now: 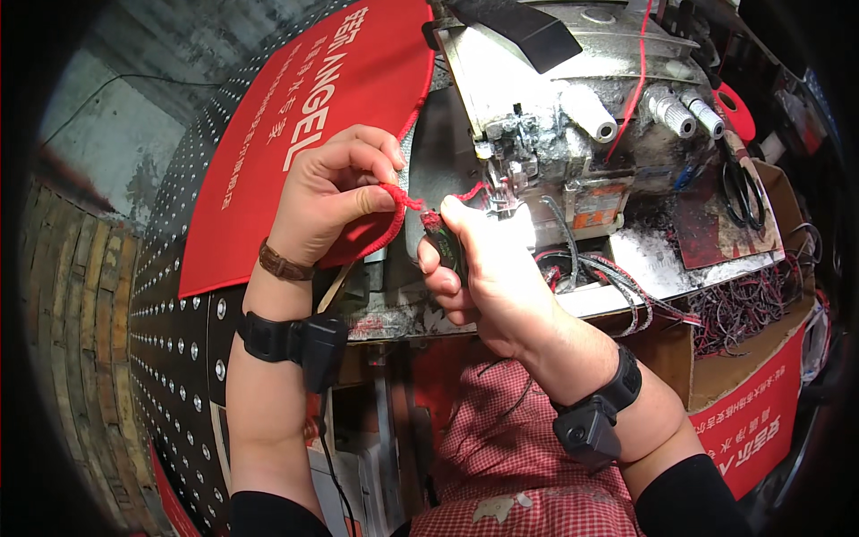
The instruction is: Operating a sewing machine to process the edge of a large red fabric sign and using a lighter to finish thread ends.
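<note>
My left hand (335, 183) pinches the stitched edge of a large red mat (246, 188) with white printing. A short tail of red yarn (412, 202) sticks out from between thumb and finger. Closed around small dark thread snips (444, 246) with green marks, my right hand (497, 268) holds their tip just right of that yarn. Directly behind both hands is an overlock sewing machine (573, 166), its needle area lit brightly. Another piece of red yarn (469, 191) runs from the machine's foot toward my right thumb.
Black-handled scissors (744, 197) are at the machine's right. Loose grey and red cords (617, 279) hang over the table edge, beside a cardboard box (684, 358) of thread scraps. A studded dark table (192, 358) supports the mat at left. A checked red apron (528, 438) covers my lap.
</note>
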The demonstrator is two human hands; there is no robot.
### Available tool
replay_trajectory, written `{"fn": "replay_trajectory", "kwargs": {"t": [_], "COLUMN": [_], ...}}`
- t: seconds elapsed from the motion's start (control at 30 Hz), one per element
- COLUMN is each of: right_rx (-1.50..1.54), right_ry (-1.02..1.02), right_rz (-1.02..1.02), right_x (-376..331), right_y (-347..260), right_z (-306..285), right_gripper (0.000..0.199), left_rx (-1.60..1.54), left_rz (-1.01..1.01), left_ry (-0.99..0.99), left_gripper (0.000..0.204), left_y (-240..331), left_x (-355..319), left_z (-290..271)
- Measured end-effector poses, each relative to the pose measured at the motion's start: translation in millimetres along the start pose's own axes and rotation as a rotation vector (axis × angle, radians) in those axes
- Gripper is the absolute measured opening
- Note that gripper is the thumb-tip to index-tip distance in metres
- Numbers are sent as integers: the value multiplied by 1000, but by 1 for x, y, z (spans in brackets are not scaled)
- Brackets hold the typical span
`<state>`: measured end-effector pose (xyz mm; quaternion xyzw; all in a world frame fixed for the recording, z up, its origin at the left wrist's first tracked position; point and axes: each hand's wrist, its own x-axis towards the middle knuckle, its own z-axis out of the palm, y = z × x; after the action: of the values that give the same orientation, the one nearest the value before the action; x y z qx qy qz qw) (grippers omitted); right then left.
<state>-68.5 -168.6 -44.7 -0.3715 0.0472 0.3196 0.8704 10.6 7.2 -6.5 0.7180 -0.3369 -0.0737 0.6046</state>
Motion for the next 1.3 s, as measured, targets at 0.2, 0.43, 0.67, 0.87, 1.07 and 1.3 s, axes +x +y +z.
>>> {"fn": "replay_trajectory", "kwargs": {"t": [0.2, 0.43, 0.67, 0.87, 1.07, 1.3], "right_rx": [-78, -161, -727, -801, -429, -547], "right_ry": [18, 60, 185, -231, 136, -170], "right_rz": [-83, -161, -1360, -875, -558, -425], "right_x": [-1, -1, 14, -19, 14, -33], "right_y": [0, 0, 19, 39, -25, -10], "right_z": [5, 10, 40, 67, 95, 96], "right_gripper": [44, 45, 21, 17, 18, 23], "left_rx": [-3, -45, -312, -688, -444, -483], "left_rz": [-15, 15, 196, 337, 318, 3], "left_ry": [15, 27, 86, 268, 182, 244], "left_gripper": [13, 14, 17, 18, 19, 56], "left_y": [1, 2, 15, 47, 99, 156], "left_x": [0, -1, -16, -93, -201, -265], "left_z": [0, 0, 2, 7, 25, 66]}}
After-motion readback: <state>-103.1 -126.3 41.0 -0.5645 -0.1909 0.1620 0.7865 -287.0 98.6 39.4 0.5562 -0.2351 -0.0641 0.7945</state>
